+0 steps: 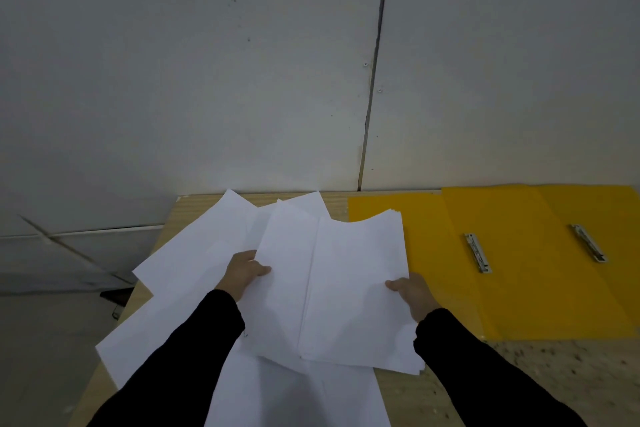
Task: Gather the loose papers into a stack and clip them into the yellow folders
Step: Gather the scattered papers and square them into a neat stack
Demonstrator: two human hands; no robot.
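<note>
Papers (346, 288) pinched at opposite edges: left hand (242, 274) fingers on left, right hand (414, 295) fingers on right; yellow folders (536, 288) beside.

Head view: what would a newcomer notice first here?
The white papers fanned out at centre stand out, gripped at their sides by the left hand and right hand. To their right, the open yellow folders lie flat on the table, metal clips bare.

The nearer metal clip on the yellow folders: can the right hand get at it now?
Probably yes for the path: only bare yellow folder lies between the right hand and the nearer clip. But its grip is on the paper stack, so it must let go first.
</note>
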